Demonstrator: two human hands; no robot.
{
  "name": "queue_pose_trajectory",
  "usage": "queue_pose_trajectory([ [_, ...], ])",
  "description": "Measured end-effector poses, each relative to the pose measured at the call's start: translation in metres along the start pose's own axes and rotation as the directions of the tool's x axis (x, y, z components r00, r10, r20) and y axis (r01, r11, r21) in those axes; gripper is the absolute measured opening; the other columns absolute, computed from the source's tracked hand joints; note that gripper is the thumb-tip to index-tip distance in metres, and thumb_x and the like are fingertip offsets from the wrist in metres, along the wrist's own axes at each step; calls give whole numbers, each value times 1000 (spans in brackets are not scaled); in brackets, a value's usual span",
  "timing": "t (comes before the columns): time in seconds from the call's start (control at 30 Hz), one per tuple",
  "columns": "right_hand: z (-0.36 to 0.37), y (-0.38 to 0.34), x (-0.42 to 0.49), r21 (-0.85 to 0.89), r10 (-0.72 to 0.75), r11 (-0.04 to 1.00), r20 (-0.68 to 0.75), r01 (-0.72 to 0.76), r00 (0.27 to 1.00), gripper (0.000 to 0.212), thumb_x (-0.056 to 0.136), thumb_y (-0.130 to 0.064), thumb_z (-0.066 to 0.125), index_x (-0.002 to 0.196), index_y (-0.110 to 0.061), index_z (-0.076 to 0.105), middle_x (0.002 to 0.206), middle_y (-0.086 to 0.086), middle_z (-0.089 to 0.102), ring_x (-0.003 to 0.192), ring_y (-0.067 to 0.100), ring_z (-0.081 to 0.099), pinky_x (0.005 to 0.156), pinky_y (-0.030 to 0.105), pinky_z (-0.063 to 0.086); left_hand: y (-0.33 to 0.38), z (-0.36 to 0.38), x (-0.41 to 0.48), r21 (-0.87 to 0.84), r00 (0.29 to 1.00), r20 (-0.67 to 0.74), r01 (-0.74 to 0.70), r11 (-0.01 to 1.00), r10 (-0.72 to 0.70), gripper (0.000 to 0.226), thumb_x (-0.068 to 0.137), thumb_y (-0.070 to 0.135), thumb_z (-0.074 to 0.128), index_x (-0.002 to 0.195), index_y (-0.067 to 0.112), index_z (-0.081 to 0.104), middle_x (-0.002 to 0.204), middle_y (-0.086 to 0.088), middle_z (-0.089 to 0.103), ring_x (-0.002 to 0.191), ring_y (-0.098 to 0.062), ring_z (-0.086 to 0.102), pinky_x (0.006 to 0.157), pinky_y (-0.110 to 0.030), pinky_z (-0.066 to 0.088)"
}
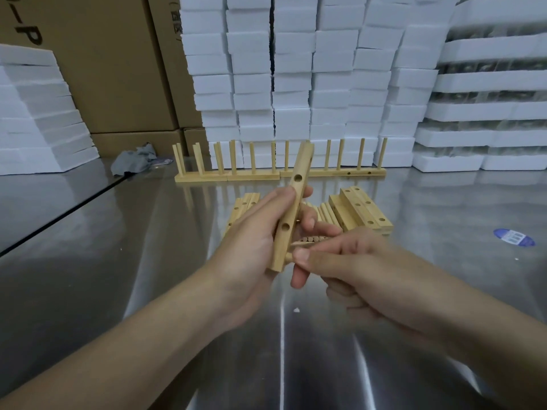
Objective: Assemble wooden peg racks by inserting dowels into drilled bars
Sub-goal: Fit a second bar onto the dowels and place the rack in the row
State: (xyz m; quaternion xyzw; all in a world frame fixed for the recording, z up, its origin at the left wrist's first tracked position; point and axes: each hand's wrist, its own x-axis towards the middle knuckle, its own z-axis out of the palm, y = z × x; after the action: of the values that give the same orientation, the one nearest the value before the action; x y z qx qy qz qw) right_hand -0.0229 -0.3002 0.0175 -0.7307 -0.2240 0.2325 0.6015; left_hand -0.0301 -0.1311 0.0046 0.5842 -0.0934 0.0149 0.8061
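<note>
Aloft, hands [251,250] grip bar [291,214] (tilted), dowel [300,244]

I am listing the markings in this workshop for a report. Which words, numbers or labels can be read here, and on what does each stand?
"P", after a dash, sideways on the large cardboard box; the rest is cut off.
Dark print on the next cardboard box: cut off and blurred, not readable.
Blue round sticker on the steel table: print too small to read.
</note>
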Motion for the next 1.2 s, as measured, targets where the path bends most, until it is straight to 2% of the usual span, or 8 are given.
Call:
queue_pose_trajectory([
  [0.2, 2, 4, 1, -302, -244, 921, 48, 247, 969, 26, 102, -29, 66, 83, -18, 81, 53, -32, 59, 61, -24, 57, 62, -3, 37, 0, -3, 4, 10, 993, -78, 86, 996, -84, 41, 107, 53, 49, 95, 16, 62, 80, -3, 63, 85, -20, 76, 65, -34, 61],
  [0.27, 3, 11, 3, -449, -369, 840, -60, 304, 928, 19, 96, -43, 70, 86, -30, 78, 64, -26, 63, 68, -12, 60, 65, 3, 40, -1, -4, 6, -2, 987, -130, 94, 996, -94, 42, 107, 55, 50, 88, 19, 60, 79, -1, 63, 76, -17, 71, 65, -33, 59],
  [0.4, -2, 14, -1, -893, -654, 342, -1, 294, 756, 20, 95, -57, 58, 100, -41, 67, 88, -20, 56, 79, 1, 57, 60, 19, 45, 4, -3, 6, -191, 962, -209, 138, 972, -178, 43, 109, 50, 52, 83, 16, 57, 80, -5, 63, 63, -16, 69, 63, -32, 59],
  [0.5, 4, 13, 0, -947, -664, 99, 165, 304, 729, 21, 105, -48, 43, 106, -35, 60, 93, -18, 55, 82, 9, 56, 59, 27, 45, 10, -1, 2, -308, 941, -222, 181, 934, -255, 42, 108, 45, 55, 80, 14, 56, 81, -10, 67, 65, -22, 76, 52, -29, 60],
  [0.7, 16, 9, -6, -948, -586, 148, 146, 281, 797, 37, 109, -52, 26, 87, -30, 45, 77, -15, 58, 62, 12, 56, 51, 36, 47, 6, 5, -2, -201, 954, -241, 128, 971, -176, 43, 107, 48, 54, 78, 16, 55, 80, -9, 70, 99, -30, 79, 93, -43, 60],
  [0.83, 17, 7, -9, -942, -513, 195, 140, 274, 847, 46, 106, -58, 17, 100, -34, 56, 88, -14, 66, 73, 13, 63, 59, 39, 50, 6, 10, -5, -91, 967, -243, 49, 995, -70, 45, 108, 50, 52, 78, 17, 57, 78, -4, 72, 93, -22, 77, 80, -41, 57],
  [1.0, 33, 15, -5, -986, -609, 48, 98, 161, 787, 17, 86, -36, 63, 91, -23, 54, 82, -6, 60, 73, 21, 58, 69, 38, 44, 2, 15, -6, -12, 917, -397, -41, 999, 33, 54, 110, 54, 47, 70, 22, 63, 72, 3, 70, 79, -17, 70, 52, -25, 53],
  [1.2, 31, 18, 12, -995, -626, 24, 63, 100, 777, 18, 82, -28, 74, 96, -22, 64, 83, -3, 64, 76, 23, 59, 71, 38, 49, -2, 19, -4, -82, 851, -519, -138, 987, 76, 47, 109, 53, 48, 81, 18, 60, 67, 2, 64, 70, -14, 68, 56, -24, 58],
])
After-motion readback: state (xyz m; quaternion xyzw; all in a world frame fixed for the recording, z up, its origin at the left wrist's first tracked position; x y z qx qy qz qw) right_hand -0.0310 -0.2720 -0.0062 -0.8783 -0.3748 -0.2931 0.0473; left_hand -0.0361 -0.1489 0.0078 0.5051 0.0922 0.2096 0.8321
